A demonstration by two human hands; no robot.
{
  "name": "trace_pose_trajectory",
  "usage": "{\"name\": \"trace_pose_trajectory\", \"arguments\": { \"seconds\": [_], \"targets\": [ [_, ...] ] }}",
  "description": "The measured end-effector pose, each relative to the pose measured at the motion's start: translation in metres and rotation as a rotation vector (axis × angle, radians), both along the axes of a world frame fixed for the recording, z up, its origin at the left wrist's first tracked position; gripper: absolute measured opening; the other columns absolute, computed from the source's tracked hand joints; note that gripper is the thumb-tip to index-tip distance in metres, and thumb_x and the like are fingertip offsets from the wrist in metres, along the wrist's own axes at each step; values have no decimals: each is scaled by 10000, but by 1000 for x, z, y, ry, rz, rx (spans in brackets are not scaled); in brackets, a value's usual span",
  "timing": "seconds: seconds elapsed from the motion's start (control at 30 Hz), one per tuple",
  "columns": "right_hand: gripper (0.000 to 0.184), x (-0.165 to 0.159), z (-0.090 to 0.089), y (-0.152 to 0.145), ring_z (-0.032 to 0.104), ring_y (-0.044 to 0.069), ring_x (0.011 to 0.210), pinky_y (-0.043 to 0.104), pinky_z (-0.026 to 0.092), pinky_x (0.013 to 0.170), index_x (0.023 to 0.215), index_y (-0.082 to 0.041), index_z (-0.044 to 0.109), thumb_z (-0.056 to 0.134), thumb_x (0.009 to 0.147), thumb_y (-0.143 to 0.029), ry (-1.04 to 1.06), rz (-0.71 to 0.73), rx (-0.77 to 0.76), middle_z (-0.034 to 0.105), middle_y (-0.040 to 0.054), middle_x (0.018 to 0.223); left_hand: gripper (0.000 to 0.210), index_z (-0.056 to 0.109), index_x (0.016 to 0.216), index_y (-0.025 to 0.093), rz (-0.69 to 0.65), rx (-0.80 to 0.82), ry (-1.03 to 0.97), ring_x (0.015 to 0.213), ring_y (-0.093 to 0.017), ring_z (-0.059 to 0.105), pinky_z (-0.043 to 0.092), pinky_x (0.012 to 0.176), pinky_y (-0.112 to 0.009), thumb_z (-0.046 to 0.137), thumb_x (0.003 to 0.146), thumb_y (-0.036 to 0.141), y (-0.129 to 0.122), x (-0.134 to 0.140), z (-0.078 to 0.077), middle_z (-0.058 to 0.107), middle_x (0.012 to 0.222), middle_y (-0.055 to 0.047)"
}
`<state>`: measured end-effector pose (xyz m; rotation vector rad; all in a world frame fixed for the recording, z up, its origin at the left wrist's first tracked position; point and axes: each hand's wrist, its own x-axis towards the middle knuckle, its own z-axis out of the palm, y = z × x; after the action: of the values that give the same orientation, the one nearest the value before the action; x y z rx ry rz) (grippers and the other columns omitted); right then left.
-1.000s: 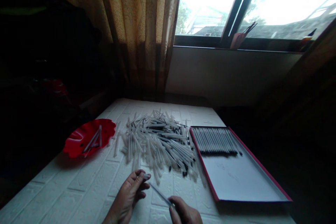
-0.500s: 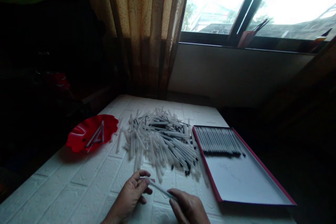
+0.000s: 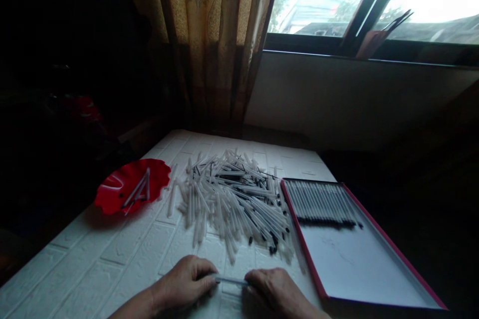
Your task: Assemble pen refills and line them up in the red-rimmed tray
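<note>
Near the front of the table, a slim clear pen (image 3: 232, 280) is stretched level between my two hands. My left hand (image 3: 189, 279) pinches its left end between thumb and fingers. The right end sits in the closed fingers of my right hand (image 3: 279, 286), which cover that tip. Just beyond my hands spreads a loose pile of clear pen barrels (image 3: 224, 199), with dark refills and small black caps (image 3: 274, 244) among them. To the right, a shallow red-rimmed box (image 3: 305, 254) holds a neat row of pens (image 3: 324, 202), black ends toward me.
A red wavy-edged bowl (image 3: 108, 197) with a few pen parts stands at the left of the white brick-patterned table (image 3: 123, 264). Behind are a curtain (image 3: 209, 35) and a window (image 3: 314, 5). Dark, indistinct items fill the left side.
Both hands have moved down a little, and the pen has turned from slanted to nearly level. My left fingers have closed in more around its end. The view has shifted slightly.
</note>
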<state>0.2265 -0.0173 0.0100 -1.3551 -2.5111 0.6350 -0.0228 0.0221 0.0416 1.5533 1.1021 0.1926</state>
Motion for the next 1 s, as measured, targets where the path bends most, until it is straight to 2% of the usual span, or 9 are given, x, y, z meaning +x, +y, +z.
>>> {"name": "trace_pose_trajectory", "arguments": {
  "seconds": [0.1, 0.27, 0.43, 0.67, 0.8, 0.93, 1.0],
  "targets": [
    [173, -2, 1, 6, 566, 107, 469, 228, 248, 460, 691, -227, 575, 524, 841, -157, 3, 33, 20, 692, -39, 614, 216, 669, 636, 176, 62, -184, -23, 402, -87, 439, 331, 402, -186, 562, 735, 336, 2, 3, -8, 538, 516, 53],
    [178, -4, -1, 13, 531, 104, 430, 250, 210, 439, 677, -211, 566, 519, 791, -84, -48, 99, 74, 689, -31, 589, 248, 629, 584, 179, 87, -268, -32, 383, -84, 453, 350, 385, -196, 615, 673, 410, 7, 4, -14, 570, 530, 39],
    [189, -7, -8, 14, 520, 100, 418, 254, 202, 436, 691, -207, 598, 523, 818, -90, -76, 111, 106, 700, -39, 587, 259, 602, 597, 186, 120, -332, -28, 371, -83, 449, 339, 380, -199, 619, 667, 435, 9, 6, -16, 567, 522, 45],
    [132, -15, -9, 17, 583, 121, 482, 254, 189, 446, 744, -193, 667, 578, 814, -126, -192, 41, -72, 744, -4, 671, 330, 580, 628, 179, 123, -351, -11, 370, -82, 466, 315, 359, -187, 622, 626, 507, 11, 6, -14, 566, 517, 45],
    [132, -13, 0, 18, 634, 134, 560, 211, 281, 476, 820, -200, 694, 568, 825, -159, -91, -37, -146, 756, 8, 732, 381, 562, 661, 180, 125, -315, -24, 361, -68, 451, 313, 359, -174, 611, 627, 556, 11, 7, -21, 555, 514, 56],
    [222, -9, 11, 15, 673, 154, 682, 184, 409, 586, 979, -194, 694, 549, 813, -166, 134, -149, -194, 754, 28, 788, 427, 560, 721, 185, 140, -248, -44, 351, -61, 445, 291, 350, -164, 582, 659, 607, 12, 4, -41, 571, 542, 56],
    [224, -9, 13, 11, 676, 156, 719, 182, 435, 619, 946, -195, 698, 553, 782, -144, 201, -196, -186, 745, 32, 804, 441, 572, 752, 187, 124, -210, -76, 355, -59, 440, 288, 340, -164, 575, 669, 620, 14, 1, -53, 567, 570, 57]
  ]
}}
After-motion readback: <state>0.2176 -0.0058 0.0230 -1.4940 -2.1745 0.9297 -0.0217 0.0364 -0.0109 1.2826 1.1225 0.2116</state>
